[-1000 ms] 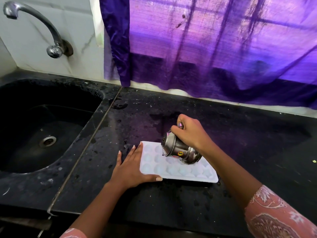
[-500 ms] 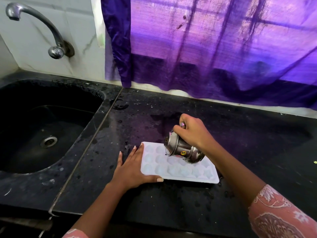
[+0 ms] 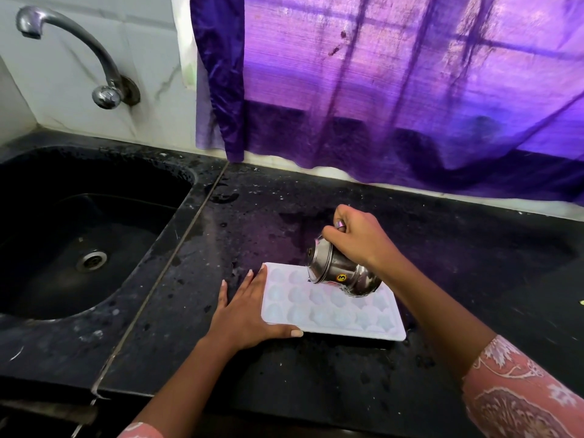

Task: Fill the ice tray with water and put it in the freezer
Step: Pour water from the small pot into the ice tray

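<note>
Filling step under way. Right hand (image 3: 363,245): fingers clenched round a steel pot (image 3: 343,275), which is tipped mouth-down over the back row of the white ice tray (image 3: 331,311). The tray lies flat on the dark, wet surface (image 3: 316,380), directly beneath those fingers. Left hand (image 3: 246,314): fingers released and laid straight, butting the tray's left end, thumb along its near edge. Stream too faint to make out; fill level unclear. Next, by my reckoning: carry the pour across the remaining cells, then a level lift, since a full tray slops easily. Against a second ago: pot a touch further right along the tray; left hand and tray unmoved.
</note>
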